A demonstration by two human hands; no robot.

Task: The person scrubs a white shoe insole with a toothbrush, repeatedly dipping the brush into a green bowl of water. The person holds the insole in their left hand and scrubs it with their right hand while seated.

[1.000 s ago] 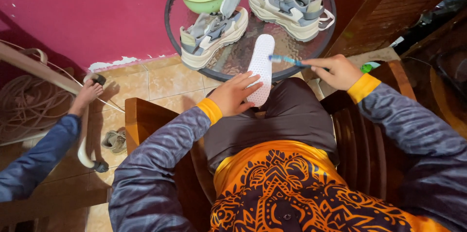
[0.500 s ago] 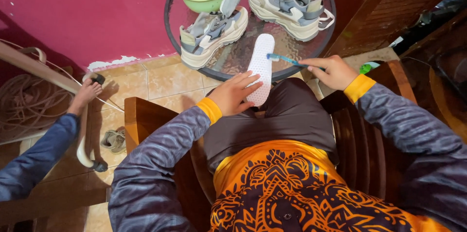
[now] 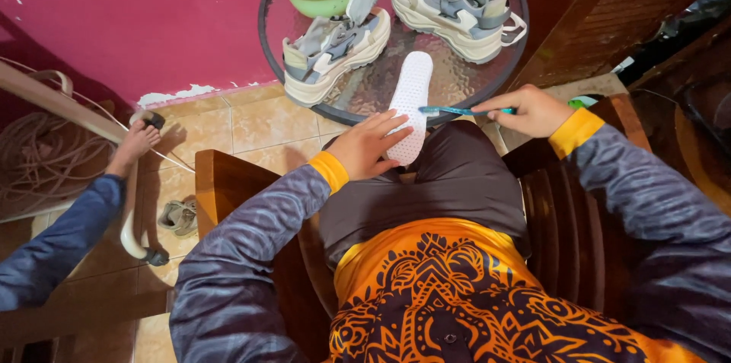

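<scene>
Insole (image 3: 410, 100): white, perforated, elongated, on glass table's (image 3: 487, 78) near edge.
Left hand (image 3: 368, 146): fingers spread, pressing insole.
Right hand (image 3: 533, 110): gripping blue toothbrush (image 3: 457, 111).

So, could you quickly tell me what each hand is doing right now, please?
Left hand: open, fingers flat on the white insole, pinning its near end.
Right hand: closed on a blue toothbrush, its head over the insole.
</scene>
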